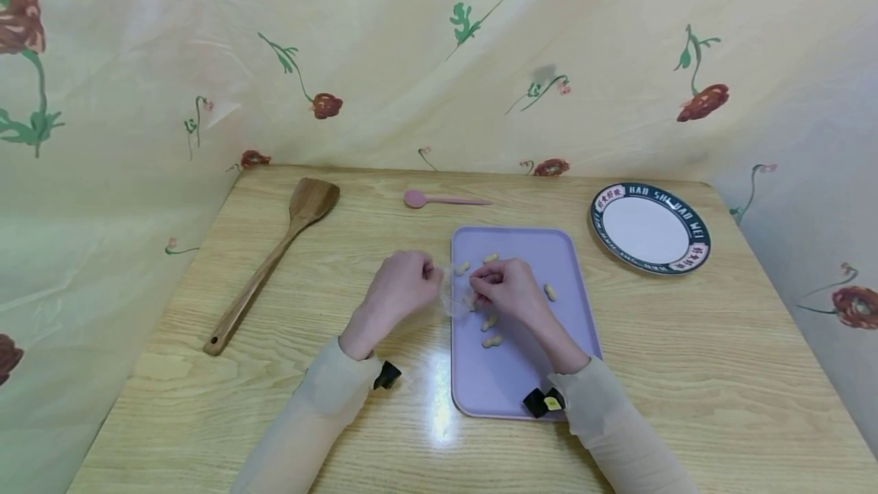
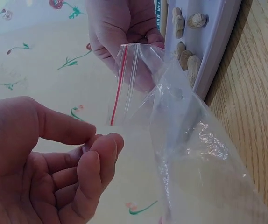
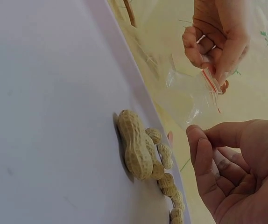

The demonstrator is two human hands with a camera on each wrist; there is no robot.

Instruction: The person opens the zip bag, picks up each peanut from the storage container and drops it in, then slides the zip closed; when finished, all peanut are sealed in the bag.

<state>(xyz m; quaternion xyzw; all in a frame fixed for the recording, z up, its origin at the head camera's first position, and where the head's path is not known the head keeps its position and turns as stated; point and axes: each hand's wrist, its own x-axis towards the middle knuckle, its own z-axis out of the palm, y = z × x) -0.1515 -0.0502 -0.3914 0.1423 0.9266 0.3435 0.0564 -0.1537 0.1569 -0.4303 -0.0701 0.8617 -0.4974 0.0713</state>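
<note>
A small clear zip bag (image 1: 451, 299) with a red line along its seal hangs between the two hands over the tray's left edge. My left hand (image 1: 406, 280) pinches the bag's mouth at one side between thumb and fingers. Opposite it, my right hand (image 1: 511, 288) pinches the other side with thumb and forefinger. In the left wrist view, the bag (image 2: 190, 149) looks slack, with no peanut visible inside. Several unshelled peanuts (image 3: 135, 147) lie on the light purple tray (image 1: 501, 391), below and around the right hand.
A wooden spatula (image 1: 270, 261) lies at the left of the table. Behind the tray rests a pink spoon (image 1: 439, 198). A white plate with a dark green patterned rim (image 1: 604, 231) sits at the back right. Flowered cloth (image 1: 384, 59) hangs along the table's back edge.
</note>
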